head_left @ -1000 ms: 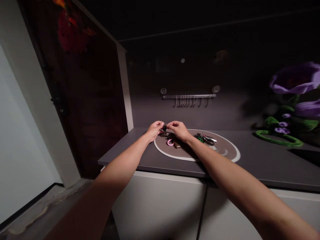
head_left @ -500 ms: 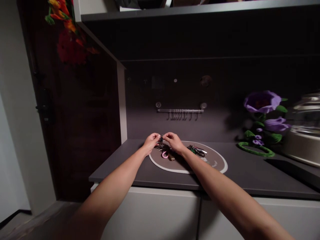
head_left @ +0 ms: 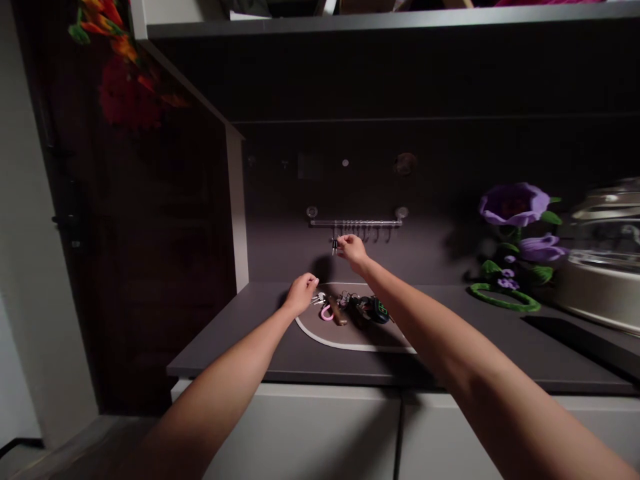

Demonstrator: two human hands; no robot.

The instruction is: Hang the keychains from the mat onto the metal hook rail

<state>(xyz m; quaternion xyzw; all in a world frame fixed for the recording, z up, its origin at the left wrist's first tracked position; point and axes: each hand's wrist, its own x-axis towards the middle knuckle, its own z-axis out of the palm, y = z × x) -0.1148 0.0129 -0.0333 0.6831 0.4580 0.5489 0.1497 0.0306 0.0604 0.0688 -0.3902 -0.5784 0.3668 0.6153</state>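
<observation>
My right hand (head_left: pixel 353 251) is raised in front of the back panel, its fingertips pinched on a small bunch of keys (head_left: pixel 335 246) with black heads. The keys hang just under the hooks of a clear rail (head_left: pixel 357 223). My left hand (head_left: pixel 301 295) hovers low at the left edge of an oval brown mat (head_left: pixel 330 335), fingers loosely curled and nothing seen in them. Beside it on the mat lie silver keys (head_left: pixel 319 299), a pink ring (head_left: pixel 327 313) and a brown key fob (head_left: pixel 338 313). More keys and a dark fob (head_left: pixel 380 311) with green marks lie further right.
Purple knitted flowers (head_left: pixel 517 205) with a green ring base stand on the right of the counter (head_left: pixel 225 340), next to a pale appliance (head_left: pixel 600 280) with a clear top. A shelf (head_left: pixel 350 21) juts out overhead. A dark door (head_left: pixel 165 267) is at the left.
My right hand has risen from the mat to the hooks with the black-headed keys, away from my left hand. The left hand has stayed low by the mat. The view has shifted slightly.
</observation>
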